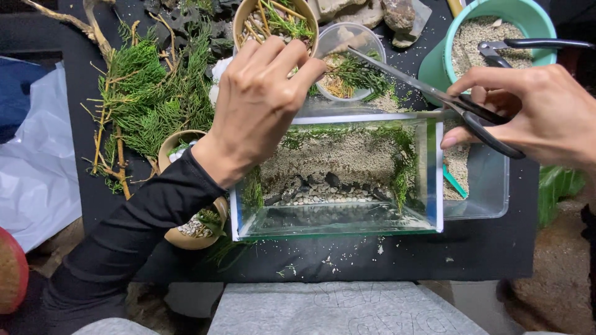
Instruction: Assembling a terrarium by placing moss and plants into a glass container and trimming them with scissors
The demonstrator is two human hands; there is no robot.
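Glass tank (338, 231) of sand and pebbles sits before you; your left hand (257, 105) pinches plant bits above a bowl (243, 15), your right hand (537, 115) grips long scissors (428, 93).

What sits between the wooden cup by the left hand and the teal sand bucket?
In the head view, a clear plastic cup of green clippings, with the scissors crossing above it.

glass tank (338, 231) sits centre; branches (146, 102) left, sand bucket (496, 37) right behind, cups (276, 22) behind.
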